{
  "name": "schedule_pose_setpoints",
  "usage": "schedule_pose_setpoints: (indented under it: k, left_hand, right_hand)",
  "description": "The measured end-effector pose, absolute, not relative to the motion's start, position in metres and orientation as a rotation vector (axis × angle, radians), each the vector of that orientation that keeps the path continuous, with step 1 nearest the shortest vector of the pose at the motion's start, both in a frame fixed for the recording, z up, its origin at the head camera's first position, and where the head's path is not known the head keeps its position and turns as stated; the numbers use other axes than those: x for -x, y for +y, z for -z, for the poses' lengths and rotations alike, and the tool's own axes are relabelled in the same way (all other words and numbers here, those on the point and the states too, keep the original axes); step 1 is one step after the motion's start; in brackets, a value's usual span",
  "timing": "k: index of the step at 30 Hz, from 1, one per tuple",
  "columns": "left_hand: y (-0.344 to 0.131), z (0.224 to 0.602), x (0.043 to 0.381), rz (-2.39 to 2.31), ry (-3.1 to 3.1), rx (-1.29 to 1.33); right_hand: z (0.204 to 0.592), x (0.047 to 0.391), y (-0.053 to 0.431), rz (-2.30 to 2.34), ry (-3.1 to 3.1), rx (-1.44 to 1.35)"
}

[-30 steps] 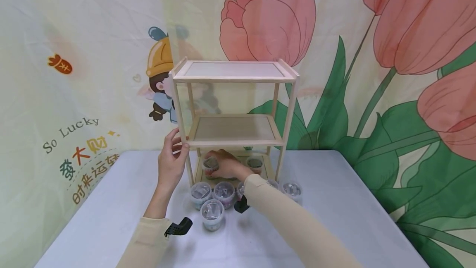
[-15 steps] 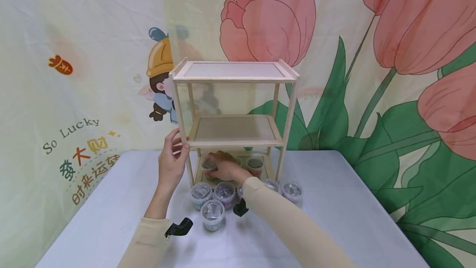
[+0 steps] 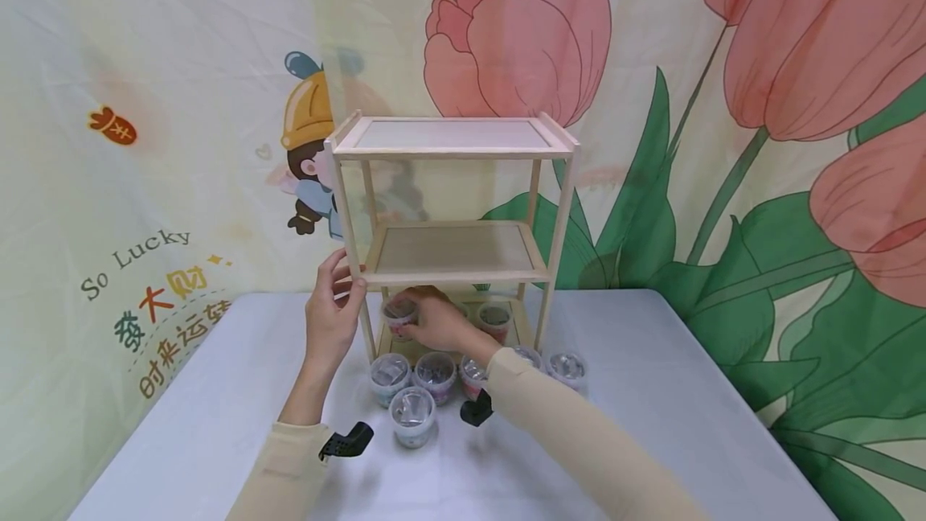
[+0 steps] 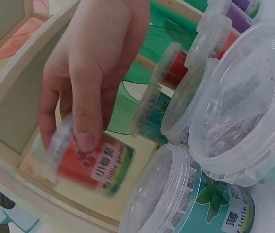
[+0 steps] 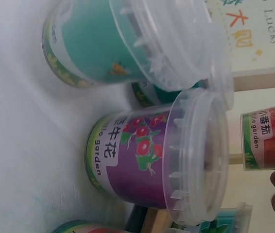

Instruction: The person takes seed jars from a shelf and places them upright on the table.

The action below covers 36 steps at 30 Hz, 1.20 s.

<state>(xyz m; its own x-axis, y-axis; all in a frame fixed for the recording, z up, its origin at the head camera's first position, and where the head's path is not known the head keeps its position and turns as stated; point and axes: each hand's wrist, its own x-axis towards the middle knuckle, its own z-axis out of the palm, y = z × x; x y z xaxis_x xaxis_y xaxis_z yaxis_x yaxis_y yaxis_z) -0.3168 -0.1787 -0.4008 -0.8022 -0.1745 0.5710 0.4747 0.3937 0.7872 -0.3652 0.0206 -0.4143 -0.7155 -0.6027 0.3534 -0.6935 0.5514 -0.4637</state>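
Observation:
My right hand (image 3: 441, 318) pinches a small red lidded cup (image 3: 399, 320) between thumb and fingers, over the left part of the bottom shelf (image 3: 423, 350). In the left wrist view the red cup (image 4: 96, 165) is slightly blurred and shows a tomato label; its clear lid end is partly behind the fingers. My left hand (image 3: 333, 312) grips the left front post of the wooden rack (image 3: 452, 278) at middle-shelf height. Another red cup (image 3: 494, 323) stands on the bottom shelf at the right. Between them, the right hand mostly hides a teal cup (image 4: 149, 114).
Several similar cups stand on the white-covered table before the rack, including a purple cup (image 5: 137, 155), a teal cup (image 3: 391, 382) and a front cup (image 3: 412, 418). Another cup (image 3: 567, 370) stands rightmost. A printed tulip cloth (image 3: 651, 183) hangs behind.
My right hand has moved slightly to the left with the red cup, nearer the left side of the bottom shelf. My left hand keeps its grip on the post.

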Motion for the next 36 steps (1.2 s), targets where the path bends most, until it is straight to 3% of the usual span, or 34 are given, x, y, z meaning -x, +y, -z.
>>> schedule_pose_setpoints:
  k: [20,36]
  left_hand:
    - [-0.178,0.400,0.316,1.444,-2.085,0.243]
    - [-0.178,0.399,0.316,1.450,-2.073,0.236]
  right_hand:
    - [0.399,0.324,0.062,-1.367,-2.539,-1.103]
    - [0.399,0.290,0.104,-1.456,-2.453,-1.095]
